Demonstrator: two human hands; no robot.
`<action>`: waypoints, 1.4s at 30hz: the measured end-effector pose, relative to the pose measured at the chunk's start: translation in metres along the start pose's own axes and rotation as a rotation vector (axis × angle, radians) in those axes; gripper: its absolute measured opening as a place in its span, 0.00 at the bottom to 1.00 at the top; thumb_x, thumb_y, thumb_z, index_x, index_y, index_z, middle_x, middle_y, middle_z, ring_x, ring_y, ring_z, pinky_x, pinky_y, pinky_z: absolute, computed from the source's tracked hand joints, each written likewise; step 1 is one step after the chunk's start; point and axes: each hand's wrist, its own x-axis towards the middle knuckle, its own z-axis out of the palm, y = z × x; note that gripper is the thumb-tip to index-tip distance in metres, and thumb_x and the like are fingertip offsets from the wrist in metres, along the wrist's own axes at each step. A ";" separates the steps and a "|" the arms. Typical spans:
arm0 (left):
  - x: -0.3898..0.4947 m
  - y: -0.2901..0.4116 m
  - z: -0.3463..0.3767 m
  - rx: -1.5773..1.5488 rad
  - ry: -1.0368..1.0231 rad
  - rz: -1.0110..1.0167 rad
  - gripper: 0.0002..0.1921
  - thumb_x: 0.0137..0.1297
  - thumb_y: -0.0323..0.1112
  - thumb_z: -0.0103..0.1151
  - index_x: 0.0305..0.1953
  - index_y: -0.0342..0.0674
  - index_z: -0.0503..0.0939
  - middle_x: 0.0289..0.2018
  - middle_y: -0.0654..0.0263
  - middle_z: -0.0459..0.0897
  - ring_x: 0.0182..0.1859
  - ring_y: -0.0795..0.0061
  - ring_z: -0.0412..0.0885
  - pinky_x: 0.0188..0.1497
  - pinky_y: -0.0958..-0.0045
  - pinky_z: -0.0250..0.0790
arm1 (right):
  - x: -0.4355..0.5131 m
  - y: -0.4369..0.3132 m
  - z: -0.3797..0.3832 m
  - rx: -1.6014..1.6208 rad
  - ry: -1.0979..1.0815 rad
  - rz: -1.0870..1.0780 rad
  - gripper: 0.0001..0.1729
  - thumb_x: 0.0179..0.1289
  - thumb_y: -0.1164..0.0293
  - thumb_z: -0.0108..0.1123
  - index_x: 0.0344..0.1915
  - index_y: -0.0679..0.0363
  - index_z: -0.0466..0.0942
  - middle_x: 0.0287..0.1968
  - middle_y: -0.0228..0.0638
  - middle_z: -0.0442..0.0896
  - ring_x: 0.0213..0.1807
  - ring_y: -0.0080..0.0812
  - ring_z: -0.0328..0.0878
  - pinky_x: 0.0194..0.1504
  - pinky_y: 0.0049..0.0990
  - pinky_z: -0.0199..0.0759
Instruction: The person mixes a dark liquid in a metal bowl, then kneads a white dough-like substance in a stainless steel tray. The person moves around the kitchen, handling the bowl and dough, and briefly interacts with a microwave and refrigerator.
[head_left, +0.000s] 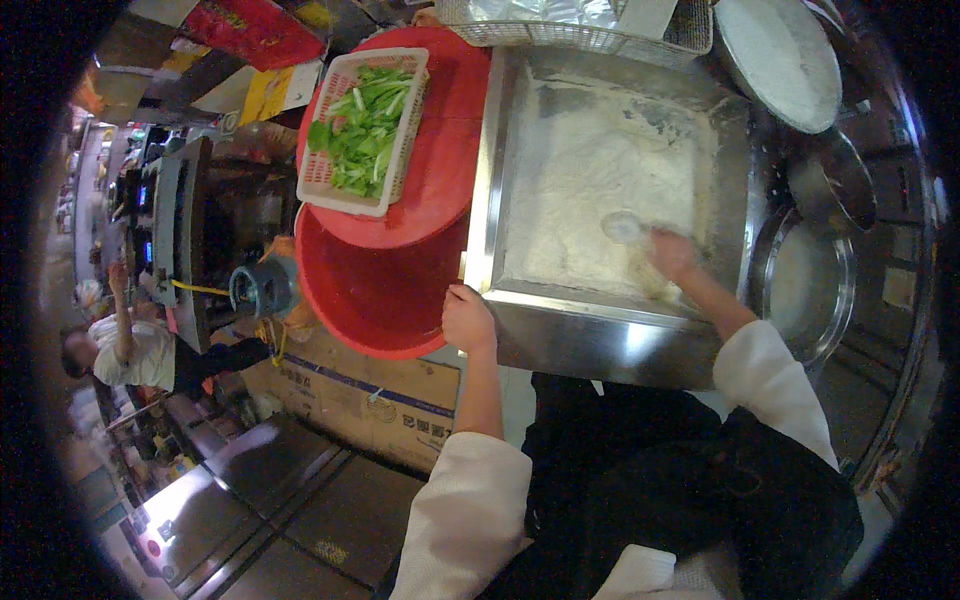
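A wide steel bin in front of me holds a bed of white flour-like powder, uneven on top and thinner at the far end. My right hand is over the powder's near right part, blurred. It grips a small pale scoop or ladle, whose bowl lies at the powder's surface. At the bin's front left corner my left hand is closed in a fist around the edge; its fingers hide the exact hold. Just left of that fist is a red plastic tub.
A red round lid partly covers the tub, bearing a white basket of cut leafy greens. Beyond the bin stands a wire basket. Metal pots line the right. A gas cylinder and a person are left.
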 end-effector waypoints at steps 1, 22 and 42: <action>0.000 0.001 0.000 0.007 0.004 -0.003 0.23 0.68 0.45 0.34 0.32 0.36 0.79 0.31 0.54 0.82 0.31 0.49 0.80 0.31 0.52 0.71 | -0.001 0.001 0.004 -0.018 0.005 -0.019 0.17 0.56 0.68 0.48 0.46 0.60 0.74 0.36 0.47 0.81 0.35 0.45 0.81 0.35 0.42 0.74; 0.000 0.002 -0.001 0.007 -0.049 -0.028 0.23 0.68 0.46 0.33 0.36 0.37 0.80 0.33 0.51 0.82 0.34 0.47 0.80 0.35 0.51 0.71 | 0.006 -0.020 -0.017 -0.103 -0.035 0.018 0.21 0.59 0.74 0.43 0.53 0.57 0.69 0.42 0.45 0.80 0.41 0.42 0.80 0.41 0.39 0.74; 0.000 0.001 0.003 0.033 0.020 0.001 0.24 0.68 0.46 0.34 0.33 0.36 0.80 0.28 0.50 0.82 0.30 0.48 0.80 0.30 0.52 0.71 | -0.025 0.003 -0.043 0.055 -0.036 -0.462 0.24 0.60 0.69 0.48 0.58 0.55 0.64 0.47 0.43 0.77 0.36 0.44 0.80 0.36 0.38 0.75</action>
